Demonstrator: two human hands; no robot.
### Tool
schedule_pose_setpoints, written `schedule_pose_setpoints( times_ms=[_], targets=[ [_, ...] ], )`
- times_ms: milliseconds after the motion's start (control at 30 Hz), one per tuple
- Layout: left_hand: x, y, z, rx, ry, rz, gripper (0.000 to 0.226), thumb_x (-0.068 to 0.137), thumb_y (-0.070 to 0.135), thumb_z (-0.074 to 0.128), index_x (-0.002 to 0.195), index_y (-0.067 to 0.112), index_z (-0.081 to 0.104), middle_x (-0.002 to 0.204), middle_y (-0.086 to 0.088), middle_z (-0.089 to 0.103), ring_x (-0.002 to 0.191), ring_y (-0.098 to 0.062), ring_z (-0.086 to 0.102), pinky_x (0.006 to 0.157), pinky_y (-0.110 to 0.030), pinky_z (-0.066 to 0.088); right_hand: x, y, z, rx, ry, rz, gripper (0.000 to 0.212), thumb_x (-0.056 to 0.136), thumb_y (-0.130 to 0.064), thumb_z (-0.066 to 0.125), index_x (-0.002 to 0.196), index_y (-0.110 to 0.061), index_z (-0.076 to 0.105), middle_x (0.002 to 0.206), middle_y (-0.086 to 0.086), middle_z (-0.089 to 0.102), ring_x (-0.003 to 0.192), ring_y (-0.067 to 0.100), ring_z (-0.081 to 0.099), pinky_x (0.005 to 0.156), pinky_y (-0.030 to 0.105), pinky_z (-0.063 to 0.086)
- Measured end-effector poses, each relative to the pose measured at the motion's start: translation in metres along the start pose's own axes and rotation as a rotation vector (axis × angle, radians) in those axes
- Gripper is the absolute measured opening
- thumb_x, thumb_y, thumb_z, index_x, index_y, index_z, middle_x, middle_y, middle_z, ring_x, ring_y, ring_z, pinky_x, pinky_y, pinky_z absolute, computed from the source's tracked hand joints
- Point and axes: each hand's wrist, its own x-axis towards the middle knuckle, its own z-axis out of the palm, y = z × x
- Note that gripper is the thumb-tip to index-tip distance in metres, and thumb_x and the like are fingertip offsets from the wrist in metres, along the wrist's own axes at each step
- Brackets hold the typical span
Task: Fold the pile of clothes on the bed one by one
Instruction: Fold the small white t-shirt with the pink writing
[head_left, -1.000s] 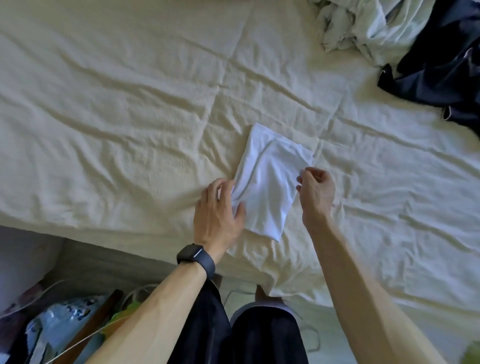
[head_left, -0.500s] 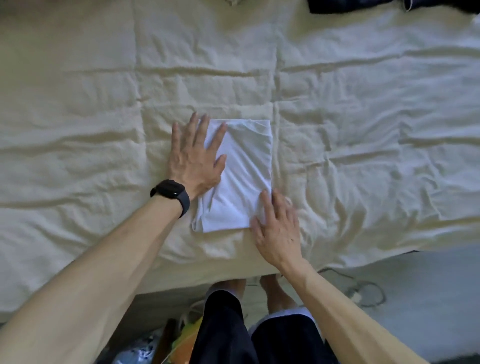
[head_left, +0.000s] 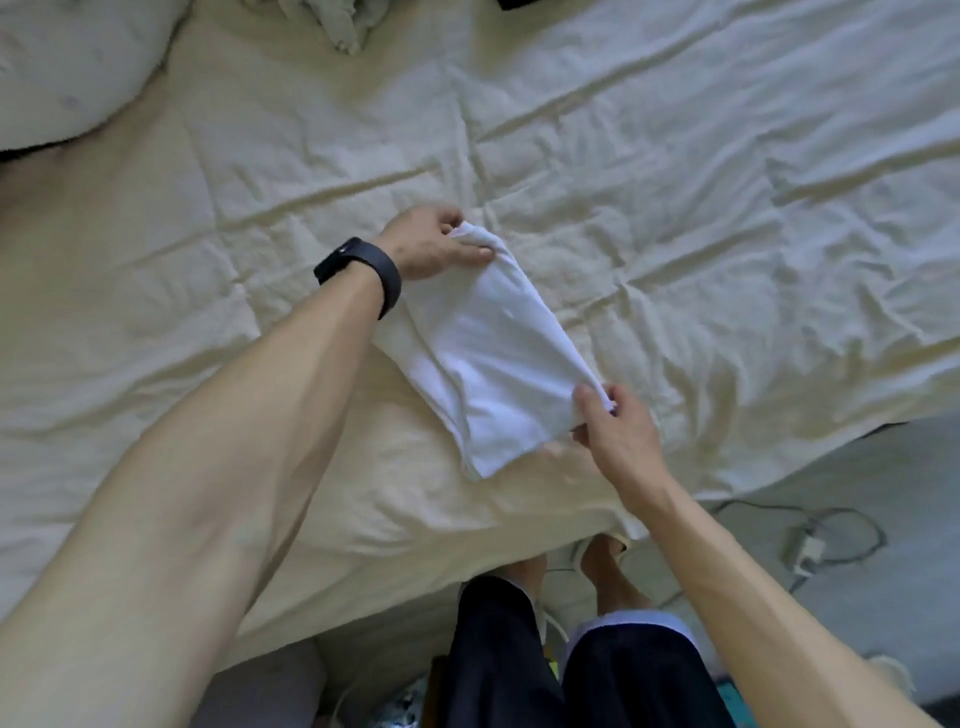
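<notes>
Both hands have come off the flat press they had on the cloth half a second ago and now take it by its ends. The left hand (head_left: 436, 241), a black watch (head_left: 363, 273) on its wrist, has its fingers curled over the far end of the folded white garment (head_left: 493, 364), with the thumb lying on top. The right hand (head_left: 618, 431) pinches the near right corner between thumb and fingertips. The garment has also turned: it lay square to the edge of the bed (head_left: 701, 218) and now runs slantwise, from the far left down toward the person.

The white piece is already a narrow, tidy rectangle near the bed's front edge. Most of it still rests on the cream cover, and only the gripped ends look slightly raised. From where I stand, this one looks nearly done. The grip at both ends suggests either one last fold in half or a lift to carry it aside, and I cannot tell which.

As for the whole job, plenty seems left. At the far edge of the bed I can see a crumpled pale green cloth (head_left: 340, 23) and a sliver of something dark (head_left: 519, 4), both unfolded and well apart from the white piece. How many more lie beyond them is out of sight. No stack of finished pieces shows anywhere, so I can't judge how many have been folded.
</notes>
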Motion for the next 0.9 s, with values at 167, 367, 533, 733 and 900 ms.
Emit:
schedule_pose_setpoints(
  times_ms=[167,367,533,733,900],
  targets=[
    [0.006,0.009,0.010,-0.161,0.049,0.010,0.029,0.083,0.039,0.080,0.094,0.020,0.062,0.097,-0.002,0.066,0.087,-0.017,0.061,0.070,-0.026,0.047,0.042,-0.017,-0.047,0.037,0.272,-0.131,0.012,0.099,-0.032,0.059,0.090,-0.026,0.055,0.088,0.004,0.069,0.089,0.033,0.069,0.084,0.047,0.053],
    [0.018,0.030,0.038,0.467,0.312,0.107,0.044,0.090,0.033,0.054,0.133,0.022,0.051,0.133,-0.005,0.055,0.121,-0.029,0.049,0.099,-0.043,0.041,0.078,-0.035,-0.052,-0.138,0.379,-0.124,0.029,0.096,-0.021,0.057,0.123,-0.009,0.056,0.119,0.012,0.062,0.116,0.036,0.055,0.095,0.038,0.040],
    [-0.003,0.038,0.100,0.732,0.248,0.482,0.062,0.103,0.040,0.034,0.160,0.023,0.016,0.168,0.000,0.011,0.155,-0.019,0.008,0.123,-0.049,0.001,0.053,-0.038,-0.006,-0.657,0.361,-0.696,0.063,0.096,-0.039,0.051,0.152,-0.011,0.044,0.163,0.013,0.033,0.149,0.032,0.031,0.115,0.050,0.026],
    [0.006,-0.028,0.097,0.815,0.266,0.180,0.063,0.103,0.059,0.011,0.158,0.038,-0.010,0.166,0.008,-0.019,0.153,-0.019,-0.015,0.119,-0.052,-0.014,0.081,0.031,-0.026,-1.129,0.038,-0.552,0.086,0.094,-0.078,0.013,0.161,-0.031,-0.012,0.166,-0.001,-0.026,0.154,0.020,-0.024,0.118,0.056,-0.021],
    [-0.026,-0.023,0.095,0.619,0.459,-0.085,0.067,0.104,0.050,0.026,0.161,0.024,0.003,0.169,-0.004,-0.002,0.155,-0.024,0.000,0.121,-0.058,0.001,0.071,0.038,-0.068,-1.028,0.032,-0.485,0.090,0.093,-0.080,0.011,0.163,-0.026,-0.004,0.170,0.003,-0.011,0.155,0.019,-0.018,0.120,0.052,-0.017]
  ],
)
